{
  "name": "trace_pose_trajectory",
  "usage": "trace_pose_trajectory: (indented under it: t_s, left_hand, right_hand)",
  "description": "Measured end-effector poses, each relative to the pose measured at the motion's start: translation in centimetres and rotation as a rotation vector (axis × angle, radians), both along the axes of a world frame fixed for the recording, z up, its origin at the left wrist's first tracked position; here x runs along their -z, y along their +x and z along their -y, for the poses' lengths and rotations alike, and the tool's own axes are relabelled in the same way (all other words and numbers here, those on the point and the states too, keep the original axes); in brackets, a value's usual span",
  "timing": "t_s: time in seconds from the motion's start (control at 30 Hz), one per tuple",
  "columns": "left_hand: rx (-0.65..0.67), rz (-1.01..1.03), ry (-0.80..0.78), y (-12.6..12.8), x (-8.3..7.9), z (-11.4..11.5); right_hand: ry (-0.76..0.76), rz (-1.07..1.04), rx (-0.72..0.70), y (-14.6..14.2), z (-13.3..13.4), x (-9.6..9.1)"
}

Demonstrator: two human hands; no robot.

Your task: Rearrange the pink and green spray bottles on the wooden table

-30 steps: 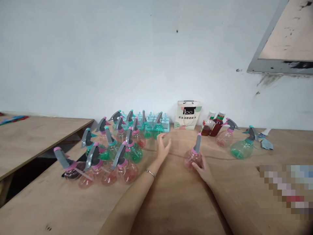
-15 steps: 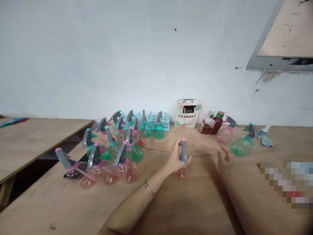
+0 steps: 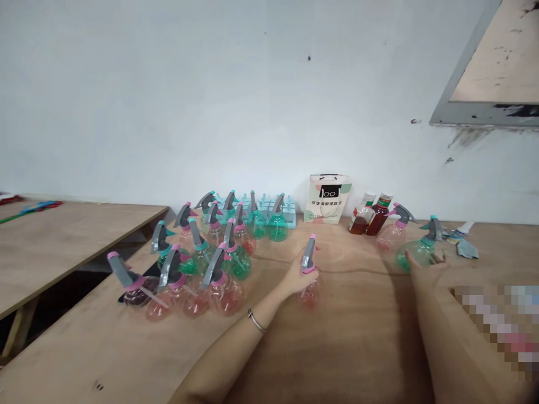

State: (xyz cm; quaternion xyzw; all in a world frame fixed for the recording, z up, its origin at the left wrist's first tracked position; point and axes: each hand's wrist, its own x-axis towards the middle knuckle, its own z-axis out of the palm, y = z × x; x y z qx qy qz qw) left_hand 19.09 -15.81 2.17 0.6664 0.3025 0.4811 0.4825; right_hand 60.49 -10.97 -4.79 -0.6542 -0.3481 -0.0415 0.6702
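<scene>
Here, the left hand (image 3: 297, 276) grips a translucent pink, grey-headed spray bottle (image 3: 310, 294) off the table's (image 3: 349, 342) back edge; the right hand (image 3: 425, 270) spreads fingers wide at a green bottle (image 3: 412, 252), contact unclear. Near that edge, a clear bottle (image 3: 362, 213) holds brown liquid (image 3: 357, 226).

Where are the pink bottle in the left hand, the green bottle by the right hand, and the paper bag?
Held pink bottle (image 3: 310, 293), head view: body.
Green bottle (image 3: 421, 251), head view: upper body.
Paper bag (image 3: 327, 203), head view: front panel.
</scene>
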Motion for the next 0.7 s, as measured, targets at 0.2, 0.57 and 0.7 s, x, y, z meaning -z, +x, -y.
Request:
trace_pose_trajectory:
  t_s: [0.2, 0.57, 0.7]
  left_hand:
    - [0.115, 0.17, -0.143, -2.1, -2.7, -0.4]
    - [0.315, 0.361, -0.273, -2.4, -3.6, 0.0]
    - [0.164, 0.302, -0.262, -2.2, -3.2, 0.0]
  right_hand:
    - [-0.049, -0.132, -0.209, -7.7, 1.8, 1.7]
    - [-0.044, 0.132, -0.769, -17.2, 4.8, 3.3]
    - [-0.02, 0.137, -0.718, -16.2, 4.6, 3.1]
